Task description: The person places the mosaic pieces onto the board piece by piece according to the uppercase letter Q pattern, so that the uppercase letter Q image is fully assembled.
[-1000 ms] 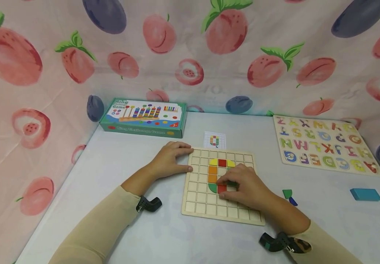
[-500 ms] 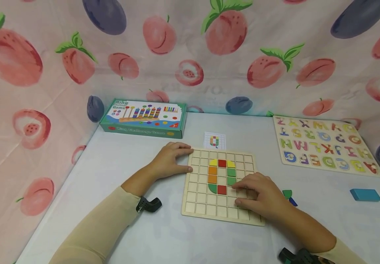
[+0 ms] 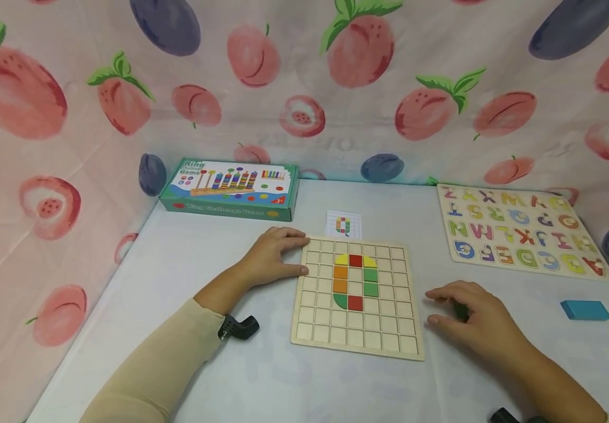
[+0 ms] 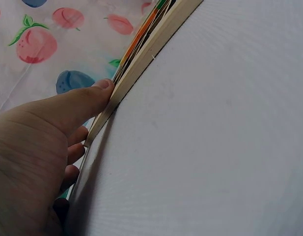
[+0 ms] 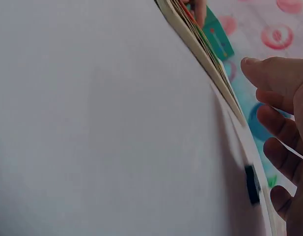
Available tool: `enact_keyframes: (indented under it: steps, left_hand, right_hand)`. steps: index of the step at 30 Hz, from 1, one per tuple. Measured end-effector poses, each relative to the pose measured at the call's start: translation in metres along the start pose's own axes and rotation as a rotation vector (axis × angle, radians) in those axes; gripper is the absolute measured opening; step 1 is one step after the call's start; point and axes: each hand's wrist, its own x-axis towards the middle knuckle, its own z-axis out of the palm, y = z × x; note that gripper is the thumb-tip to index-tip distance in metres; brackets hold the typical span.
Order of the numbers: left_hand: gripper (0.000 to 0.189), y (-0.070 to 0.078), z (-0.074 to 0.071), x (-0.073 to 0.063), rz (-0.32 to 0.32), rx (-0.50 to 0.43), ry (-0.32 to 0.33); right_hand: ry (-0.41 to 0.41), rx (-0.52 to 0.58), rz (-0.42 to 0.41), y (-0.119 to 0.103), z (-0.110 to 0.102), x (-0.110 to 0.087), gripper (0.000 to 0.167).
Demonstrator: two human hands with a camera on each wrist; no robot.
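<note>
A light wooden grid board (image 3: 356,339) lies on the white table, with yellow, red, orange and green pieces set in a ring in its cells. Against the board's left edge my left hand (image 3: 270,258) rests its thumb and fingertips; the left wrist view shows the thumb (image 4: 95,96) touching the wooden rim. To the right of the board, my right hand (image 3: 476,317) hovers with thumb and fingers apart. A green piece (image 3: 461,311) shows partly between them, the rest hidden by the hand. It appears as a dark piece (image 5: 252,184) on the table, apart from the fingers, in the right wrist view.
Behind the board lies a small printed card (image 3: 344,225) with a coloured pattern. A green Ring Challenge Game box (image 3: 227,188) stands back left. An alphabet puzzle board (image 3: 521,232) lies back right, and a teal block (image 3: 585,310) sits far right.
My right hand has left the pieces on the board and moved right to the loose green piece, uncovering two green squares in the ring. My left hand has stayed at the board's edge.
</note>
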Motion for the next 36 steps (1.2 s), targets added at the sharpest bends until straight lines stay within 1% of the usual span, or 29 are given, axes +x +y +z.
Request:
enact_keyframes:
  steps: [5, 9, 13, 16, 20, 26, 30, 36]
  left_hand:
    - [0.068, -0.001, 0.0, 0.001, 0.047, 0.023, 0.029]
    - [0.069, -0.002, -0.001, 0.001, 0.045, 0.022, 0.026]
    - [0.07, -0.002, -0.001, 0.001, 0.033, 0.02, 0.022]
    - [0.07, -0.002, 0.0, 0.001, 0.027, 0.019, 0.02]
    - [0.07, -0.003, 0.0, 0.002, 0.019, 0.019, 0.019]
    - [0.07, -0.002, 0.0, 0.001, 0.018, 0.014, 0.017]
    - [0.07, 0.0, 0.0, 0.0, 0.026, 0.015, 0.017]
    - [0.07, -0.001, 0.001, 0.001, 0.021, 0.021, 0.012]
  right_hand:
    - [0.032, -0.049, 0.155, 0.015, -0.011, -0.01, 0.037]
    - [0.043, -0.089, 0.228, 0.023, -0.016, -0.013, 0.04]
    - [0.008, -0.101, 0.289, 0.026, -0.017, -0.014, 0.046]
    - [-0.025, -0.109, 0.306, 0.027, -0.016, -0.014, 0.046]
    - [-0.039, -0.132, 0.306, 0.025, -0.014, -0.012, 0.042]
    - [-0.039, -0.127, 0.352, 0.019, -0.012, -0.01, 0.037]
    - [-0.032, -0.138, 0.364, 0.018, -0.011, -0.011, 0.034]
    - [-0.025, -0.104, 0.383, 0.015, -0.009, -0.009, 0.038]
